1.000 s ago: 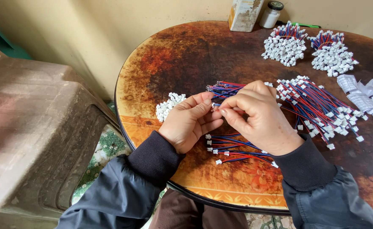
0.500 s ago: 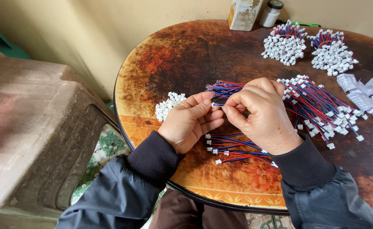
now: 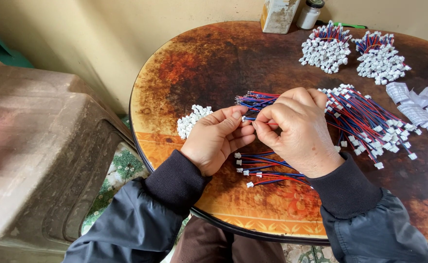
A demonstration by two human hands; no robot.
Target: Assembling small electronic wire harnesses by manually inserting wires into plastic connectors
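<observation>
Over a round, rust-brown desk (image 3: 214, 63), the left hand (image 3: 217, 140) and right hand (image 3: 299, 130) meet fingertip to fingertip, both pinched narrow on a small white connector (image 3: 245, 118) at the end of a red-and-blue wire bundle (image 3: 255, 100). A heap of loose white connectors (image 3: 190, 120) lies just beside the left hand, finished leads (image 3: 265, 168) rest beneath the wrists, and a larger spread of wired connectors (image 3: 369, 119) fans out beside the right hand. Two tied bunches (image 3: 327, 47) sit well apart near the far edge, by a tin (image 3: 278, 14) and a small jar (image 3: 309, 13).
</observation>
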